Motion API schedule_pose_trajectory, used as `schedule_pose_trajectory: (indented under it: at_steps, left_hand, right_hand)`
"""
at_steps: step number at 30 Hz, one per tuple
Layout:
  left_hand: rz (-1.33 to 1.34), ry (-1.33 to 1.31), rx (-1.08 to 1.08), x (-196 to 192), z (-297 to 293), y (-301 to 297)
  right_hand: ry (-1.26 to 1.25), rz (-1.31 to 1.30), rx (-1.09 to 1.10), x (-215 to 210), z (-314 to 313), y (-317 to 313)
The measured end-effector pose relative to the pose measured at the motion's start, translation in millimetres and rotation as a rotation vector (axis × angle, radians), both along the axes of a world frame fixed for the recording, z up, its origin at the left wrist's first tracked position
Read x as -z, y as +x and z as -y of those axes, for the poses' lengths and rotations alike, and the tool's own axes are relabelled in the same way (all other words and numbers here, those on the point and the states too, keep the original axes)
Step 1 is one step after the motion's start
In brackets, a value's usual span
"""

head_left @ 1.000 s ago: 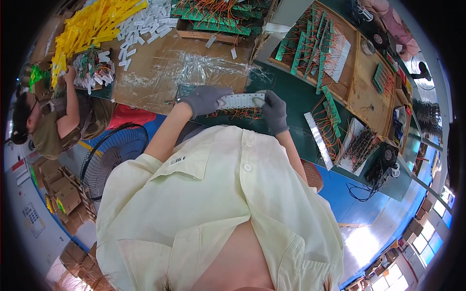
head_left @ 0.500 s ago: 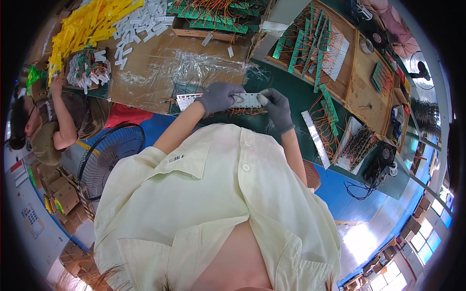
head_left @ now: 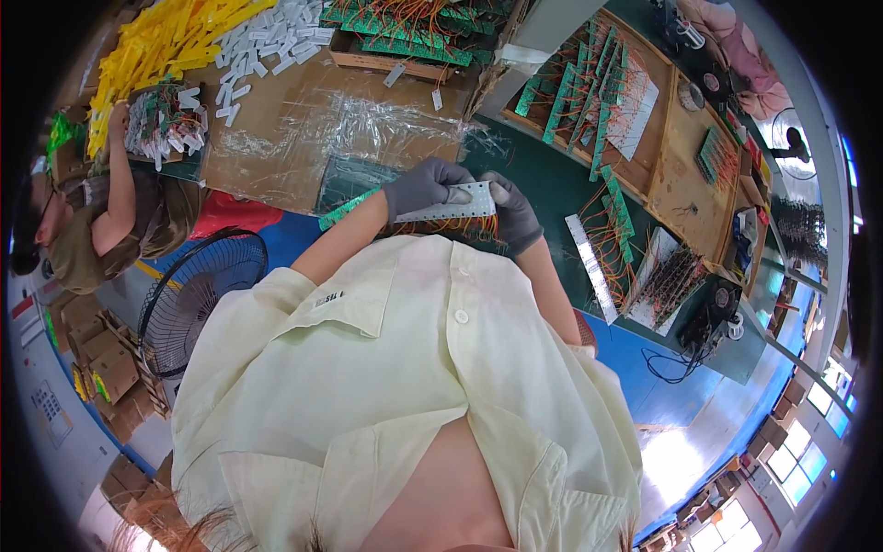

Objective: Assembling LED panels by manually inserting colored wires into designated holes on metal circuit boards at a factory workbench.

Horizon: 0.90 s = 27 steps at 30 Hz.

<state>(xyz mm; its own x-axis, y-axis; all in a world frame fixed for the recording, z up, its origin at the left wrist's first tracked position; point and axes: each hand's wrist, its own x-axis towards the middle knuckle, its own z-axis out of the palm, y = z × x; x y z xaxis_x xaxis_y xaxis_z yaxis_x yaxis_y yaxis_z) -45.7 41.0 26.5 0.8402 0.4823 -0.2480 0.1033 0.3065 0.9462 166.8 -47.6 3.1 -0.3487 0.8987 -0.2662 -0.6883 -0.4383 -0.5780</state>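
Observation:
Both my hands wear grey gloves and grip one long white perforated strip (head_left: 457, 203) held level in front of my chest. My left hand (head_left: 421, 187) closes over its left part, and my right hand (head_left: 511, 211) pinches its right end. Orange wires (head_left: 460, 226) hang under the strip, just above my pale yellow shirt collar. The strip is over the dark green table (head_left: 552, 189).
Brown cardboard with clear plastic film (head_left: 322, 129) lies ahead. Green circuit boards with orange wires (head_left: 589, 83) fill wooden trays at right. A white strip (head_left: 591, 267) lies right. Another person (head_left: 110, 212) works at left beside yellow parts (head_left: 156, 46). A black fan (head_left: 198, 294) stands below-left.
My hands and the strip have come closer to my chest, and both hands have drawn together on the strip. The person at left has reached an arm up to the bench.

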Motion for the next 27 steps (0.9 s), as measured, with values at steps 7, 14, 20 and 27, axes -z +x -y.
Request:
schedule_pose_trajectory:
  at_steps: [7, 14, 20, 27]
  left_hand:
    - [-0.676, 0.654, -0.2, -15, 16, 23]
    - [-0.012, 0.058, 0.017, -1, 3, 0]
    - [-0.331, 0.381, -0.176, 2, 4, 5]
    - [-0.373, 0.466, -0.093, 6, -1, 1]
  right_hand:
    - [0.585, 1.936, 0.396, -43, -3, -35]
    - [-0.194, 0.004, 0.15, -28, 11, -9]
    - [0.106, 1.139, 0.465, -26, -4, -7]
    - [0.195, 1.031, 0.123, -37, -5, -17]
